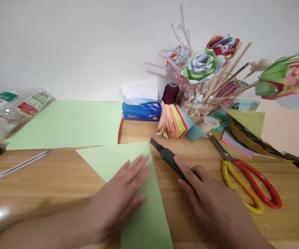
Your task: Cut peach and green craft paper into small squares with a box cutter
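A light green sheet of paper (pixel 152 221), folded to a slanted edge, lies on the wooden table in front of me. My left hand (pixel 120 197) rests flat on it, fingers stretched out and a little blurred, with a gold ring on one finger. In my right hand (pixel 206 193) is a dark green utility knife (pixel 171 160), gripped by its handle. Its blade points up and left, close to the paper's upper right corner. Right of that hand lies a pair of scissors (pixel 232 160) with red and yellow handles.
Behind lies a stack of green paper (pixel 71 121). Beside it are plastic bottles (pixel 34 102) and a paper strip (pixel 22 164). Along the wall stand a blue tissue pack (pixel 141 110), folded coloured papers (pixel 172 119), a maroon thread spool (pixel 170 93) and paper flowers (pixel 204 65).
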### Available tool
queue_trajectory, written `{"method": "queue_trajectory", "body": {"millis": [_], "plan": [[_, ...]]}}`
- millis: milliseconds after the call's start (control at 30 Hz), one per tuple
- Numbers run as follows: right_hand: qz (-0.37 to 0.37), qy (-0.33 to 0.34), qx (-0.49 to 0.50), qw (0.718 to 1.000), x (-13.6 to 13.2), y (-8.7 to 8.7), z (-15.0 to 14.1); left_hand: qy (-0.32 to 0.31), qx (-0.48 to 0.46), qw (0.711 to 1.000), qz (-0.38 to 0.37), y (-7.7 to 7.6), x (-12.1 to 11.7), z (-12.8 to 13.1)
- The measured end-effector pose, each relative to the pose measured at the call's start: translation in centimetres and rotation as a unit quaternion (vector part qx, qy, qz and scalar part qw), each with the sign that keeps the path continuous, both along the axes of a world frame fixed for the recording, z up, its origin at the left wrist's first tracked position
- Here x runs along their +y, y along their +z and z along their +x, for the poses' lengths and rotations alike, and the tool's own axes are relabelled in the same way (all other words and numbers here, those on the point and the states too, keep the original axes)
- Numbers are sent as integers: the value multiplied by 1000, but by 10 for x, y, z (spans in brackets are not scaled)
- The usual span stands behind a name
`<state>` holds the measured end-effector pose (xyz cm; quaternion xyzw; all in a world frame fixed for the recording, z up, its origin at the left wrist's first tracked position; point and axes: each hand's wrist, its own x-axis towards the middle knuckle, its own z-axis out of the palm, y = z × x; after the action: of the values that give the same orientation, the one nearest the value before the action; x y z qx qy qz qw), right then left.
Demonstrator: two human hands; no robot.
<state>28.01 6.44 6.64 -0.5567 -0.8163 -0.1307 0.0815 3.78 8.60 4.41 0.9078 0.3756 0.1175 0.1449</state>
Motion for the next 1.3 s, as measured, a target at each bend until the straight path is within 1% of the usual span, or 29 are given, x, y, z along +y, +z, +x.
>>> {"method": "queue_trajectory", "body": {"millis": [67, 100, 167, 233, 300, 400, 500, 567, 600, 667, 767, 833, 867, 933, 1000, 1033, 1100, 1200, 1267, 1300], "plan": [[17, -42, 36, 998, -20, 2, 23, 57, -78, 995, 16, 2, 4, -11], [39, -94, 43, 994, -30, 1, 37, 83, -103, 991, 30, 3, 6, -17], [84, -201, 30, 976, -46, -3, 65, 129, -122, 983, 51, 4, 13, -24], [52, -225, 8, 973, -55, -10, 89, 160, -105, 981, 41, 3, 20, -28], [33, -239, -11, 970, -56, -17, 105, 176, -65, 982, 18, 1, 27, -28], [44, -216, -12, 975, -48, -18, 113, 190, -8, 982, 13, -3, 38, -23], [113, -166, -10, 980, -39, -13, 104, 216, -3, 975, 45, -5, 51, -20], [160, -129, 15, 979, -38, -10, 89, 225, -26, 971, 71, -5, 59, -19], [173, -102, 40, 979, -38, -9, 79, 224, -39, 970, 84, -5, 62, -19], [159, -38, 100, 981, -42, -12, 55, 217, -59, 968, 110, -4, 67, -20], [84, 6, 169, 982, -47, -17, 17, 209, -84, 963, 145, -1, 69, -19], [16, 7, 199, 980, -46, -18, -6, 202, -101, 961, 161, 2, 70, -18], [-24, -4, 210, 977, -43, -18, -15, 198, -110, 960, 164, 4, 70, -17], [-97, -56, 222, 969, -37, -16, -28, 187, -130, 960, 161, 7, 70, -16], [-134, -97, 232, 959, -29, -13, -35, 177, -149, 962, 145, 11, 71, -16], [-140, -104, 237, 956, -27, -12, -37, 175, -158, 963, 134, 12, 71, -16], [-139, -92, 248, 954, -24, -10, -36, 179, -173, 962, 112, 14, 70, -17], [-127, -80, 263, 953, -27, -9, -27, 186, -186, 963, 63, 10, 65, -18], [-109, -87, 268, 953, -32, -8, -18, 161, -174, 971, 24, 5, 60, -19], [-99, -92, 271, 953, -34, -7, -12, 137, -157, 978, 9, 1, 58, -19]]}}
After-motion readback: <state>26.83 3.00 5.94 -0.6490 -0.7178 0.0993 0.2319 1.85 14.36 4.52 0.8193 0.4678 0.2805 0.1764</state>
